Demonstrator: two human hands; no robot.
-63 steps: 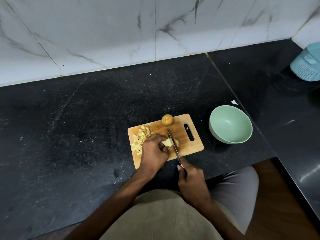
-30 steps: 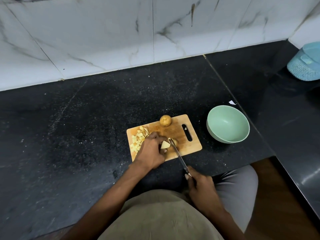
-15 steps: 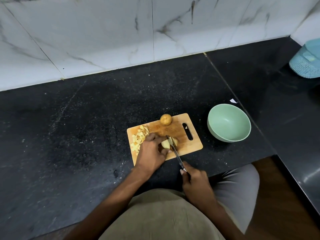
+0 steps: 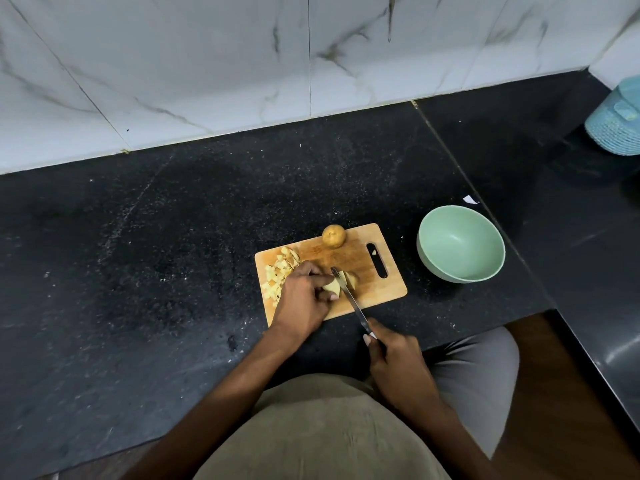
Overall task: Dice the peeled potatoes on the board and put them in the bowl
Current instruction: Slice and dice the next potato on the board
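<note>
left hand [image 4: 304,299] pinches potato piece [image 4: 331,287] on board [image 4: 374,289]; right hand [image 4: 398,365] grips knife [image 4: 349,296], blade between the pieces; bowl [image 4: 460,271] beside board.

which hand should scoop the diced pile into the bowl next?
Left. The left hand sits beside the diced pile on the board; the right hand grips the knife. The bowl looks empty.

a black speckled counter [image 4: 145,237] meets a white marble wall [image 4: 207,64]; a light blue container [image 4: 616,123] sits far right.
</note>
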